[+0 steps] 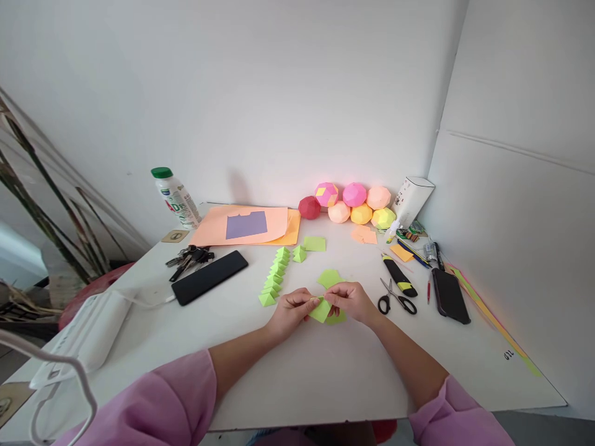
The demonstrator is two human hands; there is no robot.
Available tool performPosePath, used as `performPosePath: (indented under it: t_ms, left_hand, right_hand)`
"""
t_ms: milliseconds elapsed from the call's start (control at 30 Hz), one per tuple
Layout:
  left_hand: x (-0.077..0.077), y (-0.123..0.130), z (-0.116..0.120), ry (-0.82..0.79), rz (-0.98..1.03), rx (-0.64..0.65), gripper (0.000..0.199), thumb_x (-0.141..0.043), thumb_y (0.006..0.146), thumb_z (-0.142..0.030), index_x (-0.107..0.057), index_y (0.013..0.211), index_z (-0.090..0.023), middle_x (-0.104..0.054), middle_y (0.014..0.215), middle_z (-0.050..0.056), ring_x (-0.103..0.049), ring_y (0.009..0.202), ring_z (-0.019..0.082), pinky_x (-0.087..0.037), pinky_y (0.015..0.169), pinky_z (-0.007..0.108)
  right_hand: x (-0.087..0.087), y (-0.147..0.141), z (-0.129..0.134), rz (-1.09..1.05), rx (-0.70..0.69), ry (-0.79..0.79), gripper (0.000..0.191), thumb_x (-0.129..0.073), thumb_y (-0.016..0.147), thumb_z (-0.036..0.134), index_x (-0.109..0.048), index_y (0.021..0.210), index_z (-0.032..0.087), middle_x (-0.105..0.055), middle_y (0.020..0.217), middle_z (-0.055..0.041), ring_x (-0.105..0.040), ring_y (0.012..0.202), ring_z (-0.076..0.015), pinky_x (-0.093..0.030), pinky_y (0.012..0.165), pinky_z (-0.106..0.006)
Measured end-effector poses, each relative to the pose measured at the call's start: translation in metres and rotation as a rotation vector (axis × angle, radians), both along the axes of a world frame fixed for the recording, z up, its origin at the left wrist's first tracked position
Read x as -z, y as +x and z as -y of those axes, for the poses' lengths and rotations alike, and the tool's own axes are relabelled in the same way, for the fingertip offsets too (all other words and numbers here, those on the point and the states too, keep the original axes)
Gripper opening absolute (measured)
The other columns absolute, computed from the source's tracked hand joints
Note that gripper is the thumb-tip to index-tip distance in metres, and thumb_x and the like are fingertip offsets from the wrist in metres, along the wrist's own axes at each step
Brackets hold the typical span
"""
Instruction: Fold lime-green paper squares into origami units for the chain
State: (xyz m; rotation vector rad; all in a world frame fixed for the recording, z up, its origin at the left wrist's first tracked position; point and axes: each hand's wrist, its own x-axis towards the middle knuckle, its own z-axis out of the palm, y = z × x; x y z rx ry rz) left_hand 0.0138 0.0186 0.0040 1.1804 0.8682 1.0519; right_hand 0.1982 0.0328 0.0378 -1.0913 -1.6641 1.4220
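Note:
Between my two hands is a small green paper piece (320, 311), held above the table near its middle. My left hand (296, 308) pinches its left side with thumb and fingers. From the right, my right hand (348, 300) grips its upper right edge. More flat green paper (329, 278) lies just behind my hands, and part of it is hidden by them. To the left runs a row of several folded green paper pyramids (274, 277). One more folded green piece (299, 253) sits apart, beside a green paper square (315, 243).
Scissors (396, 297), a utility knife (398, 275) and a phone (450, 295) lie at right. Several faceted paper balls (355, 194) are stacked by the wall. At left are a black power bank (210, 277), keys (189, 257), a bottle (175, 198) and orange paper sheets (211, 226).

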Motion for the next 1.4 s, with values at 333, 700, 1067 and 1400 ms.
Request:
performPosePath:
  t_ms: [333, 700, 1067, 1400]
  left_hand:
    - [0.007, 0.003, -0.002, 0.031, 0.023, -0.003, 0.020, -0.068, 0.069, -0.035, -0.065, 0.075, -0.016, -0.049, 0.062, -0.003, -0.044, 0.052, 0.007, -0.037, 0.050, 0.021]
    - [-0.002, 0.002, 0.001, -0.059, 0.040, 0.046, 0.026, -0.064, 0.072, -0.039, -0.053, 0.069, -0.016, -0.054, 0.061, -0.002, -0.048, 0.055, 0.009, -0.038, 0.052, 0.022]
    - [-0.004, 0.003, 0.002, -0.040, -0.035, -0.034, 0.024, -0.064, 0.068, -0.036, -0.053, 0.064, -0.015, -0.050, 0.055, -0.004, -0.045, 0.050, 0.008, -0.037, 0.049, 0.021]
    - [-0.004, 0.002, 0.001, -0.007, -0.006, 0.020, 0.022, -0.063, 0.071, -0.035, -0.056, 0.074, -0.015, -0.056, 0.068, 0.000, -0.050, 0.061, 0.011, -0.039, 0.058, 0.023]
  right_hand:
    - [0.006, 0.002, -0.002, -0.014, -0.019, -0.009, 0.026, -0.061, 0.076, 0.038, -0.065, 0.074, 0.012, -0.062, 0.055, -0.0011, -0.056, 0.047, -0.0098, -0.047, 0.049, -0.022]
    - [0.002, -0.002, 0.001, 0.012, -0.029, 0.018, 0.023, -0.061, 0.077, 0.035, -0.066, 0.073, 0.013, -0.061, 0.056, -0.0008, -0.057, 0.048, -0.0101, -0.047, 0.049, -0.021]
    - [0.001, -0.001, 0.001, 0.048, -0.006, 0.025, 0.025, -0.062, 0.074, 0.038, -0.066, 0.070, 0.013, -0.061, 0.055, -0.0005, -0.056, 0.048, -0.0108, -0.047, 0.048, -0.023]
    - [0.005, -0.005, 0.003, 0.048, 0.013, 0.035, 0.018, -0.061, 0.074, 0.032, -0.063, 0.070, 0.014, -0.058, 0.058, 0.0003, -0.055, 0.049, -0.0102, -0.047, 0.049, -0.022]
